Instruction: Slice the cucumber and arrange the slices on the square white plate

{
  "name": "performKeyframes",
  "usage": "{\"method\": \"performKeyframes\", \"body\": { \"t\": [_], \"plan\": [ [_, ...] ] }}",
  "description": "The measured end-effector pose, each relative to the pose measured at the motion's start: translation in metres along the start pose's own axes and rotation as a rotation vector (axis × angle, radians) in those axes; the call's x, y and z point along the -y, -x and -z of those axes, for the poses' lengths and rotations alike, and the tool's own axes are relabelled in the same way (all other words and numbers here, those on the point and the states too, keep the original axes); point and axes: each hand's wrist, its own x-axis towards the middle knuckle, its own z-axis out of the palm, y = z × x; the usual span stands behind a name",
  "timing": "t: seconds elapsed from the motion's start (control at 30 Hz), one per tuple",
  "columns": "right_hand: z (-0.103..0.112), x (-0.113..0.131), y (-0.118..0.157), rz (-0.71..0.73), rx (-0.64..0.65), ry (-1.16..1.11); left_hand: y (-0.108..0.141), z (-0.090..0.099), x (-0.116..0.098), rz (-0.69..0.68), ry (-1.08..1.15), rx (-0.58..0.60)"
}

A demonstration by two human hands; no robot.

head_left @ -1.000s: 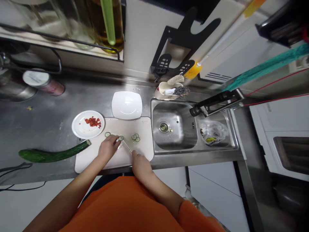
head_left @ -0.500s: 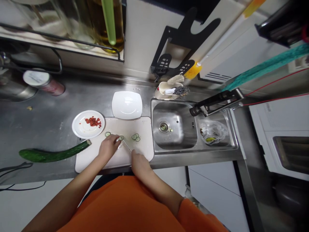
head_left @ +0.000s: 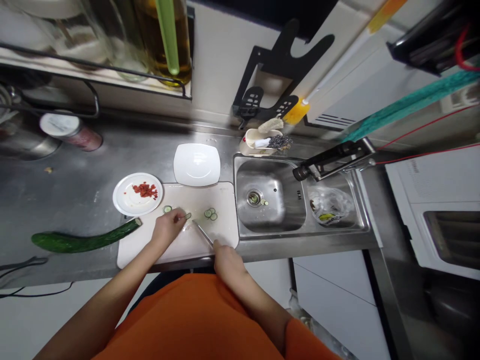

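Between the two hands, on the cutting board (head_left: 224,200), lies the narrow working space. The left hand (head_left: 168,226) is bent over the board with a thin piece of cucumber (head_left: 188,216) at its fingertips; whether the fingers pinch it or only press it down, I cannot tell. The right hand (head_left: 227,259) is closed around the handle of a knife (head_left: 202,232), whose blade slants up toward the left fingertips.

What has just changed is the knife: the right hand has drawn back a little to its own side, and the blade now shows broader, its tip just beside the cucumber piece and seemingly apart from it. The piece itself now looks more like a thin ring edge than a pale round face. The blade therefore seems to be between cuts at this instant.

Beyond the knife, a small group of slices (head_left: 211,214) overlaps, and another slice (head_left: 167,209) lies just past the left hand's knuckles. The long cucumber (head_left: 86,242) rests to the left of the left hand, mostly on the bench (head_left: 101,157), its cut end on the board, near a plate (head_left: 119,205) of red pieces (head_left: 145,190).
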Motion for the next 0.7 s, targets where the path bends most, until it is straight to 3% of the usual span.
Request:
{"method": "performKeyframes", "body": {
  "t": [0.23,0.43,0.57,0.7],
  "plan": [
    [0.0,-0.001,-0.001,0.001,-0.001,-0.009,-0.001,0.029,0.019,0.193,0.002,-0.202],
    [-0.001,-0.002,-0.003,0.003,0.016,0.001,-0.003,0.033,0.024,0.238,-0.229,-0.162],
    [-0.001,-0.003,0.0,0.003,0.002,0.009,-0.002,0.032,0.018,0.184,-0.311,-0.183],
    [-0.001,-0.006,0.003,0.009,-0.013,0.028,-0.009,0.024,0.002,-0.061,-0.179,-0.13]
  ]
}}
